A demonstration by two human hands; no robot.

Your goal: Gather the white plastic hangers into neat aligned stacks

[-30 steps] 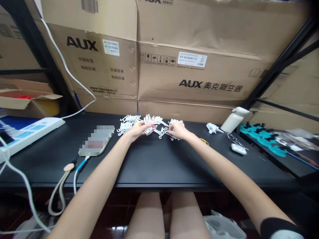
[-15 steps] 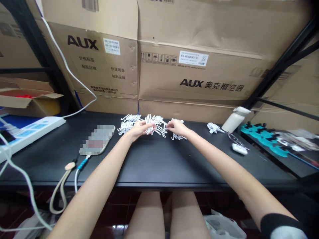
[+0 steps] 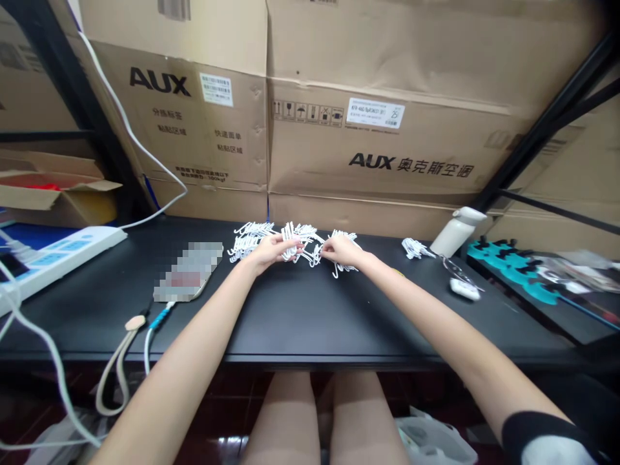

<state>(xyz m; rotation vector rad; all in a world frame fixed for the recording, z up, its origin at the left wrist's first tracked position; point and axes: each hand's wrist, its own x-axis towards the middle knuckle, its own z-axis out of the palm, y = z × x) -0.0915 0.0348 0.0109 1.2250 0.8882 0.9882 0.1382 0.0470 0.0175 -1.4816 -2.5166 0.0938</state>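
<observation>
Several white hooked wire pieces, looking like small hooks, lie in clusters near the back of the black table. My left hand [image 3: 266, 254] is closed around an upright bunch of white hooks [image 3: 289, 240]. Beside it on the left lies a spread of white hooks [image 3: 249, 239]. My right hand [image 3: 343, 250] is to the right, with thumb and fingers pinched together at the edge of a small loose group of hooks [image 3: 316, 254]. What sits between those fingertips is too small to tell. Under and behind the right hand lies another cluster of hooks [image 3: 345, 268], partly hidden by it.
A phone [image 3: 188, 274] with a cable and strap lies left, near a white power strip [image 3: 92, 248]. To the right are a bundled white cable [image 3: 414, 248], a white bottle [image 3: 458, 232], glasses, a white case [image 3: 465, 289] and a teal rack [image 3: 513, 271]. Cardboard boxes [image 3: 310, 155] stand behind.
My right hand has shifted very slightly left and down, its fingers still pinched by the loose hooks. My left hand keeps its hold on the bunch, almost unmoved.
</observation>
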